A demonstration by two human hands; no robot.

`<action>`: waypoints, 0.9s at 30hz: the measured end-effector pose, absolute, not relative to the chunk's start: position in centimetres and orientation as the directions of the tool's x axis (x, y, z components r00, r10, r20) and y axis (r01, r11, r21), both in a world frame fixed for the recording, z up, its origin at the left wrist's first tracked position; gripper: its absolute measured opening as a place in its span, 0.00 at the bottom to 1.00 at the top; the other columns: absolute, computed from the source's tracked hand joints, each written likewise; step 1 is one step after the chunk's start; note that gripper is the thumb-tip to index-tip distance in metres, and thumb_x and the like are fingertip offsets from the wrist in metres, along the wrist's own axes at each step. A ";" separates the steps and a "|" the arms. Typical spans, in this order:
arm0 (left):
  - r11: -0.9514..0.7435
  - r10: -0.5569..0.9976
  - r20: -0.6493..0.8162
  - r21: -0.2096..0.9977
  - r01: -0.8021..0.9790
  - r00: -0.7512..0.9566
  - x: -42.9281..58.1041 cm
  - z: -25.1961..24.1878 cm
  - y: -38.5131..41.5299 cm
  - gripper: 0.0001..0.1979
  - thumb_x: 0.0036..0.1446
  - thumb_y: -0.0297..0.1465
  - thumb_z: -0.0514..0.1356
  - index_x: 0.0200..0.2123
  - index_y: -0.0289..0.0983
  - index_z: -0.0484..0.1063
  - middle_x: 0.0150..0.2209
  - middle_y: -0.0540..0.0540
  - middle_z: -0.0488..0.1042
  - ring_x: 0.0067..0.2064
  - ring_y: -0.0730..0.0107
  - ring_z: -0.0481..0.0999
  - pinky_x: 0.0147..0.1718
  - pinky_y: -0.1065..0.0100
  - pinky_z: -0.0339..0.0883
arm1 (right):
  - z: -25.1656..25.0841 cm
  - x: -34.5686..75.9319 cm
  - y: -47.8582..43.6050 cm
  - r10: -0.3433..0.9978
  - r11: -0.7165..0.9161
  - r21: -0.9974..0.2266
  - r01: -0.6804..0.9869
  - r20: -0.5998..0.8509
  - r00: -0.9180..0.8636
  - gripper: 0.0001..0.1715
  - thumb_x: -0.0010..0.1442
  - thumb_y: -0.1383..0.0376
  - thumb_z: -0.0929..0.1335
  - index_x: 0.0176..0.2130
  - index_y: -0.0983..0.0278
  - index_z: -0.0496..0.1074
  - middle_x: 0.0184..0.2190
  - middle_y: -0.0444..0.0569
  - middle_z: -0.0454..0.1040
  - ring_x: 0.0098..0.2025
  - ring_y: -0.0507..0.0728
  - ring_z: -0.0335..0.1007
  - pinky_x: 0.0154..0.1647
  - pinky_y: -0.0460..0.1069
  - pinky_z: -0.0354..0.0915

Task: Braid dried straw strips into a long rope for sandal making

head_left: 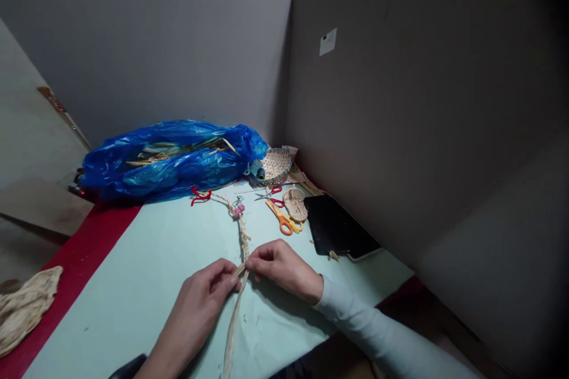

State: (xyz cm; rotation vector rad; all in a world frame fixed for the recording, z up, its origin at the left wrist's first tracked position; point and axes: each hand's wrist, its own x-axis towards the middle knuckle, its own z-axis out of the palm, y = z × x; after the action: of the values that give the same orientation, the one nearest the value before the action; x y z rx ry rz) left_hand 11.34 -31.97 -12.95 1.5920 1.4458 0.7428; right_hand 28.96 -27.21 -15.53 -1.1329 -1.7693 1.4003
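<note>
A braided straw cord [242, 235] runs across the pale green mat [146, 272] from a pink binder clip [238, 209] towards me, ending in loose flat straw strips [232, 331]. My left hand [202, 302] pinches the strips just below the braid's end. My right hand [280, 266], in a light long sleeve, pinches the same spot from the right. Both hands meet at the braid, fingers closed on it.
A blue plastic bag [173, 160] of straw lies at the back. Near it are a woven straw piece [275, 164], a small woven oval [296, 204], orange scissors [282, 220], red-handled scissors [272, 194], a black tablet [338, 226]. A dried husk [24, 308] lies left. Grey partition walls [400, 100] enclose the desk.
</note>
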 end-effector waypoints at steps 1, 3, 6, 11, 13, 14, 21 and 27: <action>-0.027 0.988 -0.063 0.824 0.566 0.139 11.1 -12.8 -32.3 0.12 0.59 0.38 0.55 0.30 0.38 0.72 0.26 0.50 0.75 0.31 0.66 0.72 0.31 0.69 0.62 | -15.6 28.9 -27.3 0.899 0.088 -0.964 0.251 -0.032 -0.437 0.15 0.57 0.61 0.67 0.27 0.69 0.77 0.19 0.43 0.69 0.22 0.48 0.56 0.25 0.43 0.53; -0.131 0.990 0.054 0.693 0.708 0.131 11.0 -12.8 -33.3 0.13 0.61 0.38 0.53 0.34 0.39 0.75 0.30 0.49 0.77 0.34 0.64 0.75 0.34 0.68 0.65 | -15.6 28.7 -27.6 0.907 0.109 -0.963 0.245 -0.005 -0.421 0.15 0.57 0.62 0.67 0.28 0.69 0.78 0.21 0.45 0.73 0.25 0.50 0.61 0.28 0.44 0.57; -0.346 0.924 0.290 0.350 0.870 0.251 12.0 -13.7 -34.9 0.13 0.63 0.31 0.51 0.42 0.40 0.76 0.32 0.47 0.78 0.32 0.65 0.77 0.31 0.69 0.68 | -15.4 28.7 -27.7 0.904 0.118 -0.978 0.174 0.033 -0.427 0.16 0.57 0.62 0.66 0.27 0.68 0.79 0.23 0.47 0.75 0.28 0.51 0.65 0.34 0.45 0.60; -0.339 0.803 0.423 -0.255 0.906 0.419 15.5 -16.0 -36.4 0.23 0.54 0.14 0.47 0.48 0.26 0.73 0.30 0.42 0.78 0.26 0.64 0.77 0.25 0.67 0.70 | -15.1 29.0 -27.6 0.867 0.027 -0.999 0.046 0.001 -0.498 0.16 0.57 0.62 0.67 0.28 0.71 0.79 0.24 0.47 0.74 0.24 0.49 0.59 0.29 0.44 0.57; -0.346 0.786 0.419 -0.311 0.885 0.454 16.3 -16.3 -36.5 0.23 0.52 0.12 0.47 0.47 0.24 0.73 0.31 0.39 0.79 0.27 0.64 0.78 0.26 0.68 0.71 | -15.1 29.1 -27.7 0.846 -0.019 -0.999 0.033 -0.033 -0.532 0.17 0.57 0.61 0.68 0.30 0.72 0.79 0.24 0.48 0.74 0.23 0.48 0.56 0.26 0.44 0.54; -0.384 0.781 0.404 -0.290 0.877 0.476 16.4 -16.4 -36.5 0.21 0.53 0.14 0.48 0.45 0.25 0.74 0.31 0.39 0.79 0.27 0.64 0.78 0.25 0.68 0.71 | -15.1 29.1 -27.7 0.840 -0.034 -0.999 0.026 -0.043 -0.541 0.17 0.57 0.60 0.68 0.31 0.73 0.79 0.23 0.48 0.73 0.23 0.48 0.55 0.26 0.44 0.53; -0.301 0.942 0.279 0.459 0.836 0.186 13.1 -13.1 -34.5 0.14 0.64 0.37 0.50 0.34 0.40 0.73 0.34 0.45 0.75 0.39 0.59 0.76 0.39 0.59 0.67 | -15.4 29.6 -27.9 0.831 0.038 -0.999 -0.013 0.039 -0.556 0.19 0.58 0.58 0.68 0.29 0.71 0.78 0.21 0.45 0.68 0.23 0.48 0.52 0.25 0.44 0.51; 0.094 0.936 -0.173 0.962 0.256 0.306 12.9 -12.7 -30.4 0.12 0.58 0.40 0.56 0.28 0.38 0.66 0.25 0.52 0.68 0.27 0.70 0.69 0.28 0.68 0.63 | -15.1 29.6 -27.8 0.789 0.041 -0.996 -0.084 0.085 -0.609 0.18 0.61 0.61 0.65 0.30 0.72 0.77 0.22 0.47 0.70 0.22 0.47 0.48 0.22 0.44 0.45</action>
State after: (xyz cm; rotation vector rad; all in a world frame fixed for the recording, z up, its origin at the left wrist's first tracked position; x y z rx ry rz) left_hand 12.86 -30.45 -12.68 1.4148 1.1852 0.7391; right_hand 29.55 -27.75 -15.14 -0.7209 -1.6476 1.6475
